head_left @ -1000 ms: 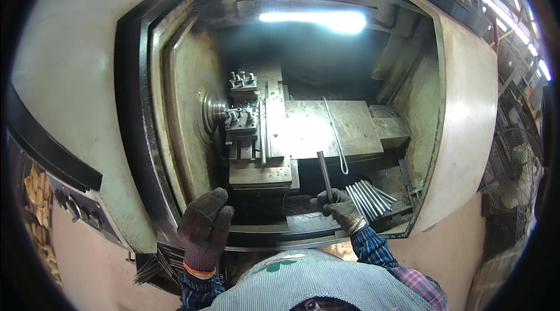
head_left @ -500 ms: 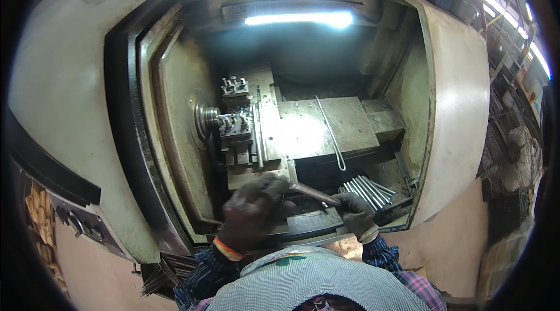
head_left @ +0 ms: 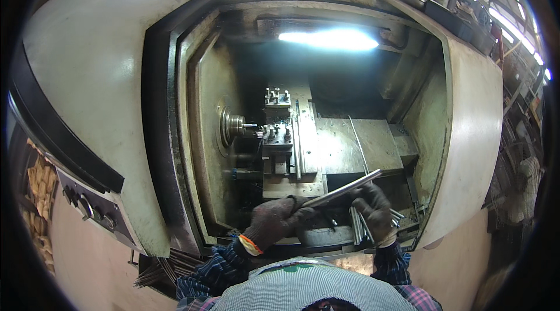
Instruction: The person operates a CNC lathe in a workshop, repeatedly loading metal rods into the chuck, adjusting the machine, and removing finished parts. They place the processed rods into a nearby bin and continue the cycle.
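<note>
Left grip: the gloved left hand (head_left: 273, 222) is curled around the near end of a long steel rod (head_left: 343, 189), fingers wrapped over it.
Right grip: the gloved right hand (head_left: 376, 213) is curled about the same rod farther along, toward its right end; whether the fingers fully close on it I cannot tell, as the glove hides the contact.
Rod: it lies slanted between the two hands, low at the left and rising to the right, its bright far tip just past the right hand.
Rod's place: it is held over the near edge of the machine's open bay, in front of the carriage.
Below the right hand: a bundle of similar bars (head_left: 359, 226) stands just under and beside the glove, near the bay's right corner.
Farther in: the tool post (head_left: 276, 136) sits on the carriage at the middle of the bay, with the chuck (head_left: 231, 126) just to its left.
Right of the tool post: a flat grey bed plate (head_left: 350, 147) with a thin rod lying on it.
Far side: a strip lamp (head_left: 329, 39) glows at the top of the bay.
Left, near: a control panel with knobs (head_left: 87, 209) on the machine's pale housing (head_left: 93, 66).
</note>
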`<state>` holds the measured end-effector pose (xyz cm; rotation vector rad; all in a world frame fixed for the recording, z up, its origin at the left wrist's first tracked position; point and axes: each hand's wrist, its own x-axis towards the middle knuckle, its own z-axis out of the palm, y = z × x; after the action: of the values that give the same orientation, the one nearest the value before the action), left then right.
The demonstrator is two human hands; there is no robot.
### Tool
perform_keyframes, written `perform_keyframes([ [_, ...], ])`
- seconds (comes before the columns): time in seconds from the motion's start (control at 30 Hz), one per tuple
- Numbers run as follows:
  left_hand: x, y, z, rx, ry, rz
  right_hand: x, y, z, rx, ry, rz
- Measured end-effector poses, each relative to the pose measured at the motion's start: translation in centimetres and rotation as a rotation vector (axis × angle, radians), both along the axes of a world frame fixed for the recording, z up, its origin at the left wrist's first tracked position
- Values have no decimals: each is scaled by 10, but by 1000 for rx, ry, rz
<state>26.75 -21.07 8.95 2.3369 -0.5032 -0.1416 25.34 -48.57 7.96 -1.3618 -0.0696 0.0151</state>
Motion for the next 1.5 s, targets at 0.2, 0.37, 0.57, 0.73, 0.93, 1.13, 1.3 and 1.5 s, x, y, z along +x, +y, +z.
perform_keyframes([
  [0.2, 11, -48, -24, -155, 166, -252, -1, 48, -16, 296, -79, 205],
  [0.37, 91, -50, 0, -78, -303, 23, -6, 4, -33, 72, 11, 46],
  [0.57, 241, -6, 24, 454, -241, 478, -24, -30, -56, 13, 31, 8],
  [0.73, 315, 23, -19, 902, 268, 318, -45, -54, -79, 63, 124, -170],
  [0.93, 401, 98, -136, 1116, 222, 276, -42, -70, -99, 1, 245, -183],
  [1.13, 397, 85, -105, 1223, 162, 167, -45, -75, -116, -57, 334, -165],
  [1.3, 396, -7, -68, 1054, 80, -187, -51, -73, -129, -34, 421, -170],
  [1.5, 355, -122, -45, 749, -301, -291, -37, -71, -148, -76, 344, -80],
])
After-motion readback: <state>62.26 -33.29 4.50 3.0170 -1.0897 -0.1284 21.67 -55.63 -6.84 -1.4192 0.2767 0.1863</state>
